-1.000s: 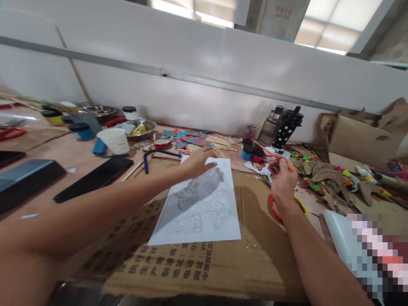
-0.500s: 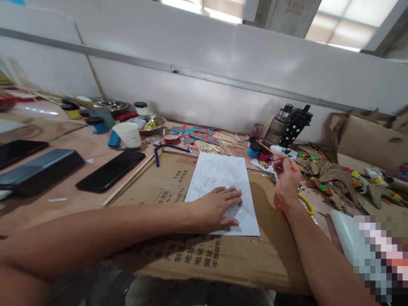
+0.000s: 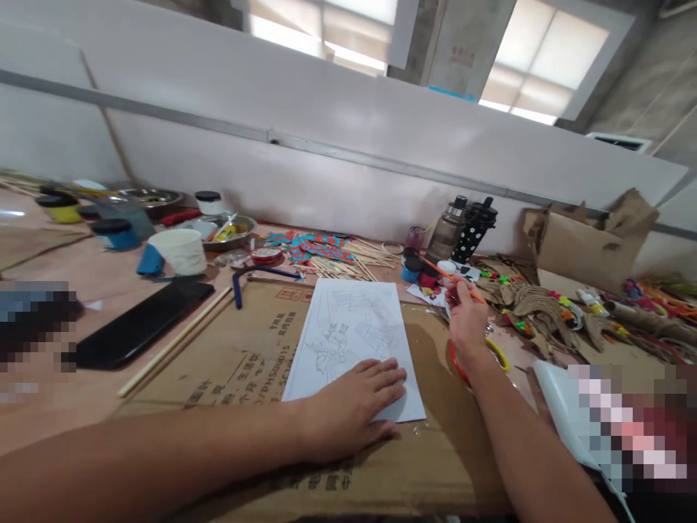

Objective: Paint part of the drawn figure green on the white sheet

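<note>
A white rectangular paper sheet (image 3: 353, 341) covered in thin grey pencil lines is lying flat on a brown corrugated cardboard panel (image 3: 446, 465) printed with dark characters, in front of the person. The sheet's long axis is running almost straight away from the person, one short edge facing them and the other pointing toward the white wall (image 3: 337, 178). The bare left hand (image 3: 356, 403) is resting palm down across the near part of the sheet, covering some of the near edge. Its fingers are stretching out to the right, lying nearly side by side with narrow gaps, while the thumb is sitting apart from them beside the near edge.

The bare right hand (image 3: 468, 312) is hanging to the right of the sheet, clear of it, with thumb and fingers pinching a slim orange rod-shaped tool (image 3: 449, 276); whether it is a pencil or a brush, I cannot tell. The tool is slanting, its dark end pointing left and away, in line with a small blue paint jar with a black lid (image 3: 411, 272), and its other end emerging at the right of the grip. Scissors with red and yellow loop handles (image 3: 496, 354) are lying just beside the right wrist, partly hidden by it.
</note>
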